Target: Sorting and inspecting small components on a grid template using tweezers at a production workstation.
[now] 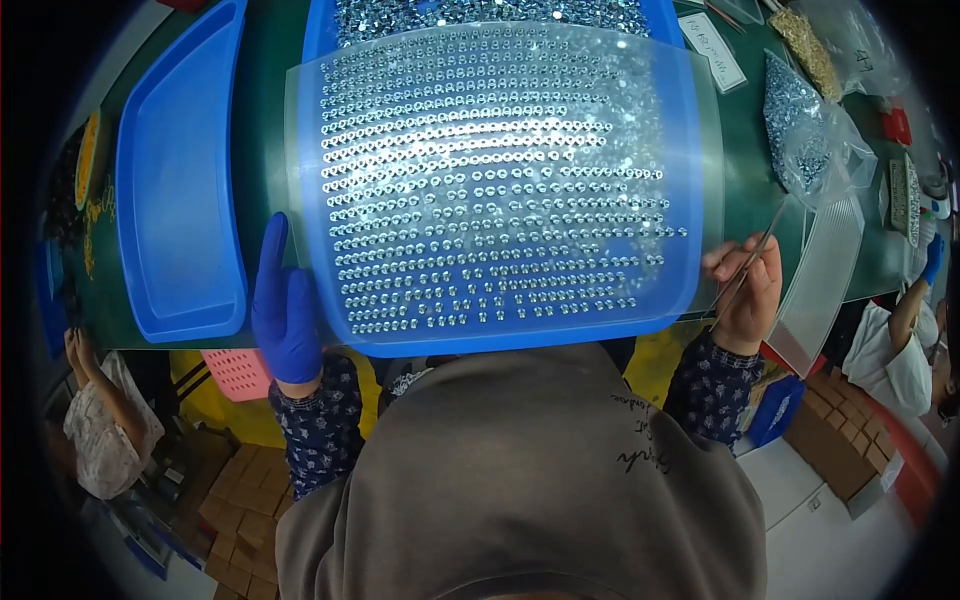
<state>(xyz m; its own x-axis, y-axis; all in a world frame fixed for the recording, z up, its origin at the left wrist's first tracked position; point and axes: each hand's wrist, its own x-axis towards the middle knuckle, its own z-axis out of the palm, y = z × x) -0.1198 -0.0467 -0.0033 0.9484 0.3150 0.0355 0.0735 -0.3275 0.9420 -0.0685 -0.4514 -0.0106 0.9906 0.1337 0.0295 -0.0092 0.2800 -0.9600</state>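
Note:
A clear plastic sheet (400, 262) lies across a blue tray (420, 347) in front of me. It bears rows of small shiny silver pieces (480, 217), with gaps in several rows. More loose shiny pieces (500, 14) fill the far end of the tray. My left hand (285, 320), in a blue glove, rests at the left edge of the sheet with its fingers stretched out. At the right edge, my bare right hand (748, 295) is closed around thin metal tweezers (748, 262), whose ends point away from me and toward me.
An unfilled blue tray (180, 200) stands to the left. On the right lie a bag of silvery pieces (795, 130), a ribbed clear panel (820, 280) and a white label card (712, 52). A pink basket (237, 373) sits below the table edge. Other people work at both sides.

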